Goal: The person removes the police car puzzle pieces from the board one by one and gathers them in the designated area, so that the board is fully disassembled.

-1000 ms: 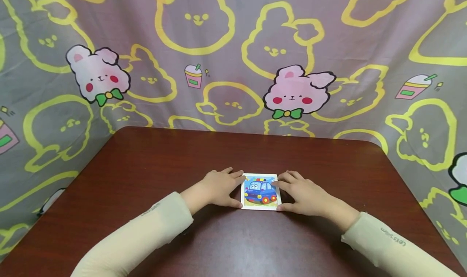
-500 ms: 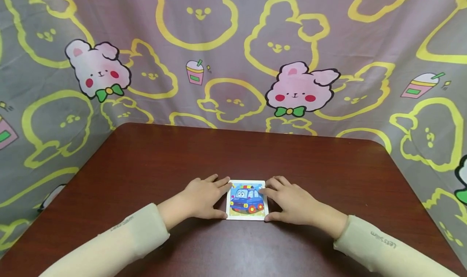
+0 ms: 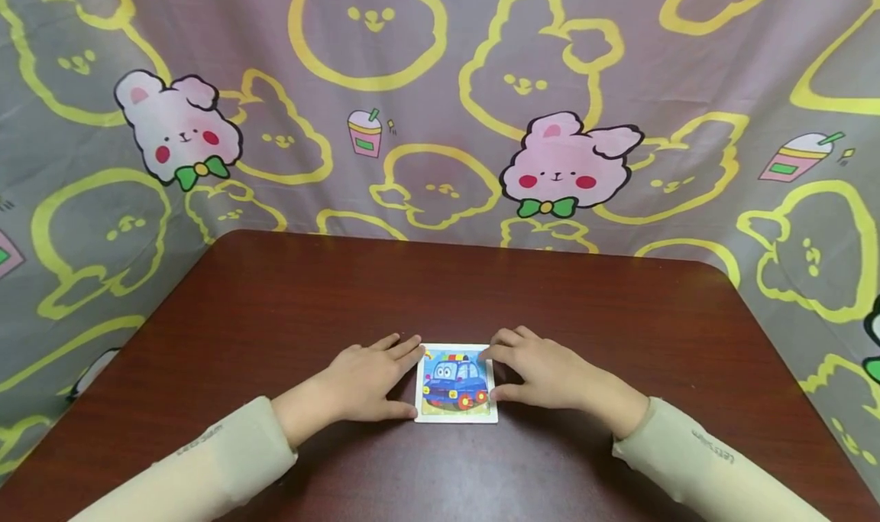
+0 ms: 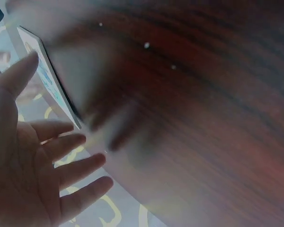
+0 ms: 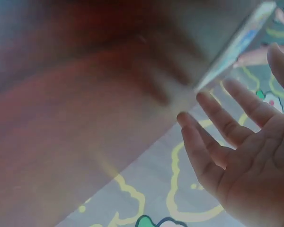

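A square, white-framed picture puzzle [image 3: 455, 384] lies flat on the table, its face showing a blue cartoon police car with red wheels. My left hand [image 3: 360, 380] is at its left edge, thumb by the near corner and forefinger by the far one. In the left wrist view that hand's fingers [image 4: 80, 171] are spread and nearly straight. My right hand [image 3: 550, 369] is at the opposite edge, with its forefinger overlapping the frame's upper right and the thumb lower down. The right wrist view shows its fingers [image 5: 222, 118] loosely bent beside the thin puzzle [image 5: 239, 45].
The dark red-brown wooden table [image 3: 330, 285] has rounded far corners. Behind it and along both sides hangs a grey-pink curtain [image 3: 426, 109] printed with yellow outlines and rabbit heads. Pale sleeves [image 3: 206, 461] cover both forearms.
Between both hands, the puzzle has slid left and nearer to me. In the last half second the right hand's fingertips have come a little further over its right edge.
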Action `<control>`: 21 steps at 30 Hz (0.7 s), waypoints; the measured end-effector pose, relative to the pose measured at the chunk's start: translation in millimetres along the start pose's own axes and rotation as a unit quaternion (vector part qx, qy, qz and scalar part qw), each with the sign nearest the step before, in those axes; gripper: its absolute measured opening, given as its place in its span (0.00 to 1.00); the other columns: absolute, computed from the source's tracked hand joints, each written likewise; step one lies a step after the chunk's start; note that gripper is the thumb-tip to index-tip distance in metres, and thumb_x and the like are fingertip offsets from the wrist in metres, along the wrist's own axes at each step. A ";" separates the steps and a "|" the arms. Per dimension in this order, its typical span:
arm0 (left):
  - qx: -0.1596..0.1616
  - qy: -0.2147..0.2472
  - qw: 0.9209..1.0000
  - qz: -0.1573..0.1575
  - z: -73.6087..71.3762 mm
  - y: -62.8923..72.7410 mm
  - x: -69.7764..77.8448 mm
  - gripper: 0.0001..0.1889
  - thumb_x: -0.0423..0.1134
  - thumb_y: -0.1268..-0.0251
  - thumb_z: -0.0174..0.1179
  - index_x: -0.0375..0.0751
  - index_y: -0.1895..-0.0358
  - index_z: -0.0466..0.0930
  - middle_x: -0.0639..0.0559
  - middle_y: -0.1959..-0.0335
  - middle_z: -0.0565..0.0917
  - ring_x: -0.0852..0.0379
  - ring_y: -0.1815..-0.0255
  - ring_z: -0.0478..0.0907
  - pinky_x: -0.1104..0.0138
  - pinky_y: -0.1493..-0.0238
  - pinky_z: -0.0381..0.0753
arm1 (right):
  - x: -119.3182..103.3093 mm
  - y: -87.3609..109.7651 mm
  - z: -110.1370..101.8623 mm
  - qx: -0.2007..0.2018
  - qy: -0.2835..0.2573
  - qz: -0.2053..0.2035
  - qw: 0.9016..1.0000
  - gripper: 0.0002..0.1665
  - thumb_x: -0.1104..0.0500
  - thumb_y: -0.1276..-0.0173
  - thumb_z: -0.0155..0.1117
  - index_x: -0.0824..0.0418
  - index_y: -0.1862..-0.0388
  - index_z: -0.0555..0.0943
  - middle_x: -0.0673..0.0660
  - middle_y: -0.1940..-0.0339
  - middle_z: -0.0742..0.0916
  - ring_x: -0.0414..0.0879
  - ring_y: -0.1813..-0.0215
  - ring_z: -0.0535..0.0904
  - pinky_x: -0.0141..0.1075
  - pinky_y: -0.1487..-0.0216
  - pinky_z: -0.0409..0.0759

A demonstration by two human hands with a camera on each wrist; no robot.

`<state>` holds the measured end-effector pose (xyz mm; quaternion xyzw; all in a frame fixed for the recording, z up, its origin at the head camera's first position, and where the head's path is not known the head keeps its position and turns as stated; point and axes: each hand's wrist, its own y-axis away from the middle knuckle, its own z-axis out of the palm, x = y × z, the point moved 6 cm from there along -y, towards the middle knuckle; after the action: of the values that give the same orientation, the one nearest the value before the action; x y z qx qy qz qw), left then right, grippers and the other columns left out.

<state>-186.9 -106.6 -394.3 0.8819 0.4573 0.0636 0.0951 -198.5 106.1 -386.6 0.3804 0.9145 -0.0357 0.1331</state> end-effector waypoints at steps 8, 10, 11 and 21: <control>0.027 0.006 1.000 -0.004 -1.6 3.0 4.4 0.47 0.70 0.38 0.57 0.42 0.24 0.61 0.47 0.21 0.61 0.42 0.22 0.60 0.43 0.40 0.75 | 1.2 -28.8 -7.9 -0.004 -0.079 -0.009 0.997 0.27 0.50 0.36 0.71 0.57 0.39 0.81 0.53 0.49 0.84 0.47 0.50 0.77 0.42 0.50 0.79; 0.027 0.007 1.000 -0.008 0.0 2.5 5.1 0.47 0.70 0.38 0.56 0.41 0.24 0.62 0.46 0.21 0.61 0.42 0.22 0.60 0.44 0.41 0.77 | 0.2 -37.5 -7.3 -0.013 -0.105 -0.014 0.994 0.26 0.51 0.36 0.71 0.57 0.40 0.81 0.53 0.52 0.84 0.47 0.53 0.78 0.39 0.53 0.79; 0.027 0.008 1.000 -0.010 0.8 2.1 5.2 0.47 0.70 0.39 0.56 0.41 0.24 0.62 0.46 0.21 0.61 0.42 0.22 0.60 0.44 0.41 0.77 | -0.2 -41.8 -6.8 -0.017 -0.117 -0.014 0.993 0.26 0.52 0.36 0.71 0.57 0.40 0.81 0.53 0.54 0.84 0.47 0.55 0.78 0.37 0.54 0.78; 0.021 -0.001 1.000 -0.020 7.7 -2.8 4.2 0.50 0.74 0.42 0.56 0.42 0.24 0.62 0.48 0.22 0.63 0.43 0.22 0.62 0.44 0.45 0.80 | -8.4 -73.6 4.4 -0.058 -0.149 -0.032 0.987 0.19 0.56 0.35 0.71 0.59 0.46 0.83 0.52 0.63 0.82 0.41 0.65 0.74 0.31 0.61 0.75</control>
<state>-185.2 -102.5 -402.3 0.8743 0.4764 0.0511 0.0778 -243.8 47.5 -391.2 0.3327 0.8969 -0.0428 0.2883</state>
